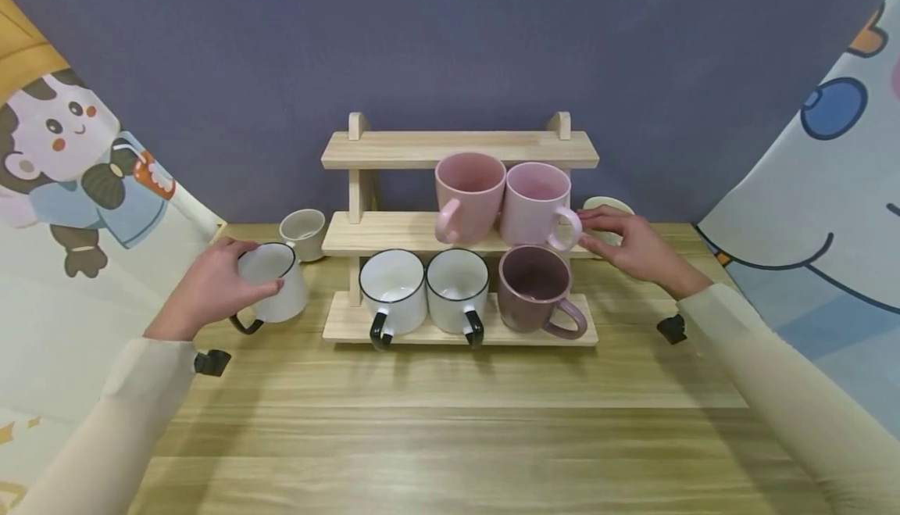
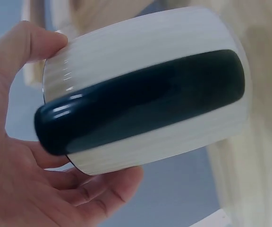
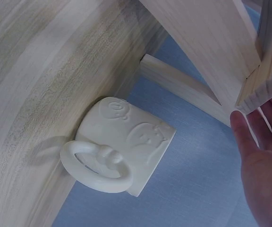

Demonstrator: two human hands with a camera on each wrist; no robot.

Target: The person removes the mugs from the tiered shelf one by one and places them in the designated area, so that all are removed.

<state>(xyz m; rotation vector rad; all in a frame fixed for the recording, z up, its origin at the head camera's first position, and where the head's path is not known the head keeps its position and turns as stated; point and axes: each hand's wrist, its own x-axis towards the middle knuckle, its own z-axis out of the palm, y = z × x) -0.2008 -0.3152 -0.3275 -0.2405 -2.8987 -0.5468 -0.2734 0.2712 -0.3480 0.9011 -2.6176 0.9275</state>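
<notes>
Cream cloth sleeves (image 1: 766,398) lay nearest the camera, on both sides of a pale wooden rack with three stepped shelves (image 1: 422,146), which stood at twelve o'clock. At about half past eight from this rack, the left hand (image 1: 214,284) was holding a white cylindrical mug with black rim (image 1: 288,296); thumb and fingers were spread to the mug's width and gripped it near the rim. The right hand (image 1: 626,245), at three o'clock, had its fingers rather straight, slightly apart, at the end of the middle shelf (image 1: 387,232); whether they pressed the wood, I could not tell. I judged the step in hand to be a placing of this mug, onto the rack or away from it. The next move seemed to call for a level carry with steady grip. The mug looked glossy and faintly ribbed, its mouth upward, its thick black handle (image 2: 140,101) toward seven o'clock
</notes>
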